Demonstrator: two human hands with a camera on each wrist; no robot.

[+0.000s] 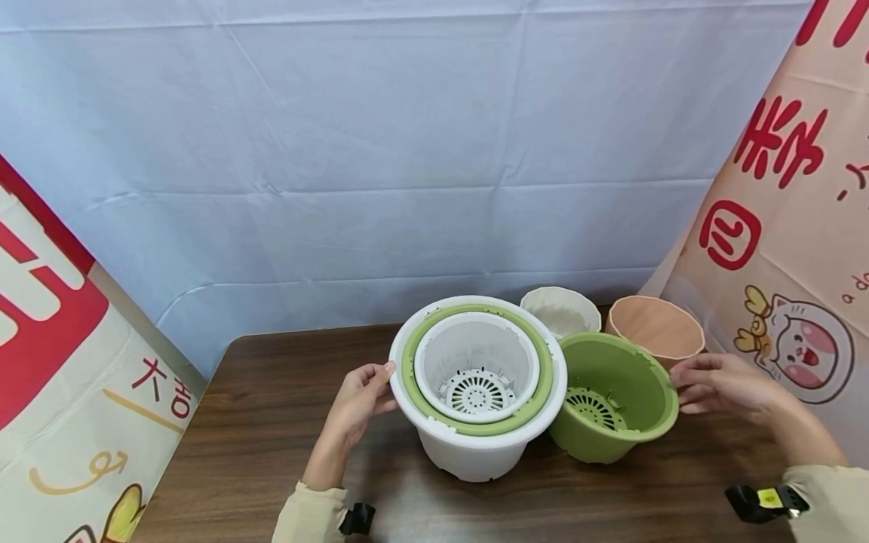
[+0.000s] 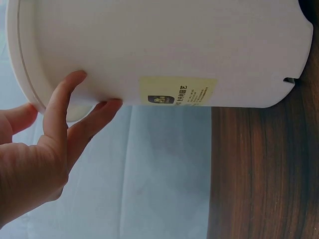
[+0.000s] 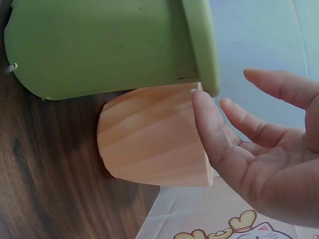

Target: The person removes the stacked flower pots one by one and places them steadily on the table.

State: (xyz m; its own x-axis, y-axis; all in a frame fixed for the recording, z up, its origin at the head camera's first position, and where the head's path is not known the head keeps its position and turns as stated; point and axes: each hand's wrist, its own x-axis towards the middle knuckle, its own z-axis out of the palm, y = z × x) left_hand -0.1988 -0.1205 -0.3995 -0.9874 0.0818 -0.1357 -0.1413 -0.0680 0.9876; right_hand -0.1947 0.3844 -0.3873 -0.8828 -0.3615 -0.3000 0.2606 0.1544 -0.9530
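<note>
My left hand (image 1: 357,400) grips the rim of a large white flower pot (image 1: 475,460), with the thumb at the rim and fingers against the outer wall below it. Nested in this pot are a green pot (image 1: 475,429) and a smaller white pot (image 1: 468,345) with a slotted base. A yellow label (image 2: 179,90) shows on the large pot's side in the left wrist view. Another green pot (image 1: 641,392) stands tilted just right of the stack. My right hand (image 1: 729,385) is beside its rim, fingers loosely extended and thumb apart, with a fingertip right at the rim.
Behind the green pot stand a small cream pot (image 1: 560,302) and a peach pot (image 1: 655,332). The dark wooden table (image 1: 285,422) extends left of the stack. A pale blue cloth (image 1: 380,151) hangs behind, with printed banners (image 1: 781,271) at both sides.
</note>
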